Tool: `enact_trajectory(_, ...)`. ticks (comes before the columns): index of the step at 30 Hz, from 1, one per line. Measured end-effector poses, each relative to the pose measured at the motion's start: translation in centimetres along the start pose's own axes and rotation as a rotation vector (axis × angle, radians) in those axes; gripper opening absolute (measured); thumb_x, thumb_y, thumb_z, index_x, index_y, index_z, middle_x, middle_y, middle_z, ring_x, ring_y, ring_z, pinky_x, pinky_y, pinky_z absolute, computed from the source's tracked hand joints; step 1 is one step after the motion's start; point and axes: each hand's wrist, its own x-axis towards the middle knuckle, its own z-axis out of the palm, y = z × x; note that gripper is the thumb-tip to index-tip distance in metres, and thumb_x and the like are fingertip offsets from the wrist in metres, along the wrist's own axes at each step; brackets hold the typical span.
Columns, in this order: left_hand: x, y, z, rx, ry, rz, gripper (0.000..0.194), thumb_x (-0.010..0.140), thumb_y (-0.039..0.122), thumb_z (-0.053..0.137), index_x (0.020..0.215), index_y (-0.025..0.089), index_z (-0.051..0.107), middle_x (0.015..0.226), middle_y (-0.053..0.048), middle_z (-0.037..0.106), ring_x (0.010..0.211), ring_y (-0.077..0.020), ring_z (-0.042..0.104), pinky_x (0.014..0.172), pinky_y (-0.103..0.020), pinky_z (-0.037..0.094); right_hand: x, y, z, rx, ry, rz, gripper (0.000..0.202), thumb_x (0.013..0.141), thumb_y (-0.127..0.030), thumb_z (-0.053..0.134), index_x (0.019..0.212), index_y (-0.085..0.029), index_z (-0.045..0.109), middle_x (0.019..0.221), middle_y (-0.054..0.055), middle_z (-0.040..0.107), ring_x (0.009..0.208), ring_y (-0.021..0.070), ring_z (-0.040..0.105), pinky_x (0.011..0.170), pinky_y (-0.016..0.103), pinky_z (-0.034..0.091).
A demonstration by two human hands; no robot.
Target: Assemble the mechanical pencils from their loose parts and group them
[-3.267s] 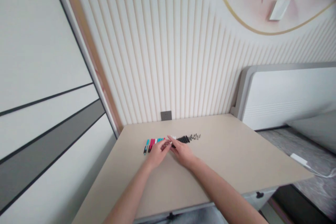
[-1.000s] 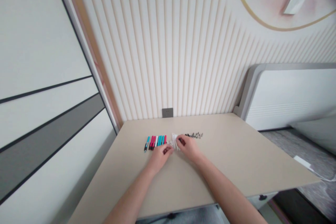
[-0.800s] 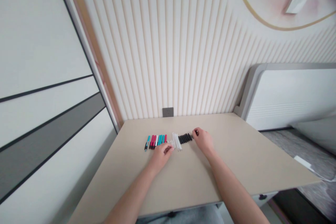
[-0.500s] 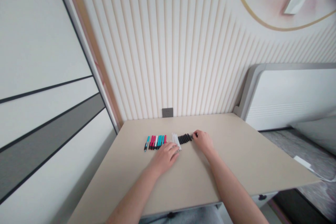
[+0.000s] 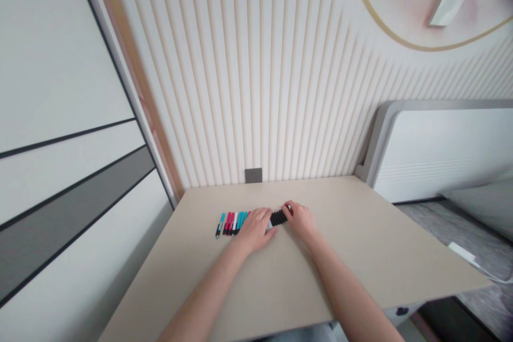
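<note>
Several pens with blue, pink and white barrels point(image 5: 233, 223) lie side by side on the beige table point(image 5: 280, 283). Over the white pieces right of them rests my left hand point(image 5: 255, 230), hiding most of them; whether it grips any is hidden. A row of short black pieces point(image 5: 278, 218) lies between my hands. My right hand point(image 5: 298, 218) is at the right end of this row, its thumb and fingers closed around the last black pieces.
A fluted wall with a dark socket point(image 5: 254, 175) rises behind the table. A white cabinet point(image 5: 60, 171) stands at the left. On the right are a bed headboard point(image 5: 436, 149) and a white object with a cable point(image 5: 463, 251).
My right hand has moved left onto the end of the black row. My left hand has shifted slightly and now covers more of the white pieces. The view has tilted a little.
</note>
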Motion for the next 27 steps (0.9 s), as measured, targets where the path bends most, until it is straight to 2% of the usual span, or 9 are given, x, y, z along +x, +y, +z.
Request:
enact_trajectory(5, 0.2, 0.1, 0.7, 0.013, 0.030, -0.003, 0.042, 0.090, 0.036, 0.053, 0.127, 0.016, 0.051, 0.126, -0.013, 0.058, 0.118, -0.0279, 0.052, 0.106, -0.046, 0.037, 0.3, 0.0, 0.2, 0.026, 0.016, -0.022, 0.032, 0.098, -0.036, 0.037, 0.104, -0.025, 0.066, 0.099, 0.005, 0.071, 0.087, 0.0167, 0.065, 0.072, 0.024, 0.039)
enact_trajectory(9, -0.1, 0.1, 0.6, 0.028, 0.041, 0.000, 0.039, 0.090, 0.033, 0.052, 0.123, 0.014, 0.055, 0.124, -0.013, 0.060, 0.117, -0.0285, 0.052, 0.105, -0.046, 0.038, 0.6, 0.3, 0.3, 0.039, 0.009, -0.010, 0.031, 0.097, -0.033, 0.039, 0.110, -0.025, 0.066, 0.102, 0.005, 0.070, 0.089, 0.0168, 0.064, 0.075, 0.025, 0.040)
enact_trajectory(15, -0.3, 0.1, 0.5, 0.022, 0.051, -0.020, 0.038, 0.087, 0.028, 0.054, 0.122, 0.014, 0.056, 0.123, -0.013, 0.060, 0.116, -0.0281, 0.053, 0.105, -0.046, 0.038, 0.3, -0.1, 0.3, 0.040, -0.010, -0.009, 0.026, 0.095, -0.035, 0.043, 0.106, -0.025, 0.064, 0.084, 0.002, 0.071, 0.077, 0.0165, 0.064, 0.065, 0.024, 0.036)
enact_trajectory(18, -0.5, 0.1, 0.5, 0.031, 0.053, -0.027, 0.038, 0.087, 0.028, 0.054, 0.122, 0.014, 0.056, 0.123, -0.013, 0.060, 0.116, -0.0281, 0.053, 0.106, -0.046, 0.038, 0.1, -0.9, 0.6, 0.050, -0.017, -0.018, 0.024, 0.095, -0.035, 0.043, 0.104, -0.025, 0.063, 0.081, 0.001, 0.070, 0.075, 0.0159, 0.064, 0.064, 0.024, 0.035)
enact_trajectory(24, -0.5, 0.2, 0.1, 0.050, 0.039, -0.020, 0.037, 0.087, 0.029, 0.054, 0.121, 0.014, 0.056, 0.122, -0.013, 0.061, 0.115, -0.0278, 0.054, 0.106, -0.045, 0.038, 0.0, -2.9, 1.4, 0.075, -0.041, -0.071, 0.030, 0.097, -0.040, 0.040, 0.110, -0.025, 0.062, 0.090, 0.004, 0.071, 0.081, 0.0171, 0.065, 0.070, 0.024, 0.039)
enact_trajectory(27, -0.5, 0.3, -0.2, 0.057, 0.031, -0.019, 0.037, 0.087, 0.027, 0.054, 0.121, 0.014, 0.056, 0.121, -0.013, 0.061, 0.114, -0.0276, 0.054, 0.105, -0.045, 0.038, -0.1, -2.9, 1.4, 0.100, -0.050, -0.121, 0.032, 0.097, -0.039, 0.038, 0.112, -0.024, 0.063, 0.100, 0.006, 0.071, 0.088, 0.0175, 0.065, 0.077, 0.025, 0.040)
